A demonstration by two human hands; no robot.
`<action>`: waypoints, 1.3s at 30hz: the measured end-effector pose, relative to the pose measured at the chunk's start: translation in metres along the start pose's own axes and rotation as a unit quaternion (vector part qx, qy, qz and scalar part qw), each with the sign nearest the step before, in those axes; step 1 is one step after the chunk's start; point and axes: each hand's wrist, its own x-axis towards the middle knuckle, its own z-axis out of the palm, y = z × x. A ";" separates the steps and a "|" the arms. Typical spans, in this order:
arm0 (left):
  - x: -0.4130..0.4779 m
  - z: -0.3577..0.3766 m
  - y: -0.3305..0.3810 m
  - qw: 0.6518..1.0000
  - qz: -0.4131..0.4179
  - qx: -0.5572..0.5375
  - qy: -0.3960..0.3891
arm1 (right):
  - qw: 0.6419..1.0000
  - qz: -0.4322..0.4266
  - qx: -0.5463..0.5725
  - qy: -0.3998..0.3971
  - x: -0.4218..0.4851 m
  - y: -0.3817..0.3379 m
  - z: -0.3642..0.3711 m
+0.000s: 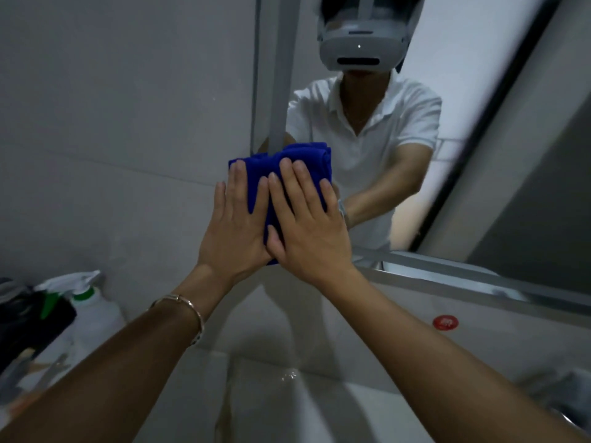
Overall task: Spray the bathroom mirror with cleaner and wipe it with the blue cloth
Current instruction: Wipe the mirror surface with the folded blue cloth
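Observation:
A folded blue cloth (256,174) lies flat against the lower left corner of the bathroom mirror (431,75). My left hand (233,231) and my right hand (307,228) both press on the cloth with flat, spread fingers, side by side and touching. The cloth's lower part is hidden behind my palms. A white spray bottle (91,302) with a green trigger stands at the lower left, away from both hands. The mirror reflects a person in a white shirt.
A grey tiled wall (112,123) is left of the mirror. A metal ledge (479,279) runs under the mirror's lower edge, with a red round sticker (445,322) below it. Dark items (28,318) sit beside the bottle. A white basin (287,401) is below.

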 end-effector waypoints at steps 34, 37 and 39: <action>0.026 0.069 0.381 0.993 0.110 0.034 -0.021 | 0.990 0.095 0.016 -0.098 -0.281 0.279 -0.077; 0.046 0.070 0.440 0.992 0.123 0.012 -0.021 | 0.988 0.124 0.002 -0.087 -0.310 0.329 -0.095; 0.063 0.072 0.480 0.990 0.143 -0.002 -0.013 | 0.985 0.158 -0.004 -0.074 -0.327 0.362 -0.108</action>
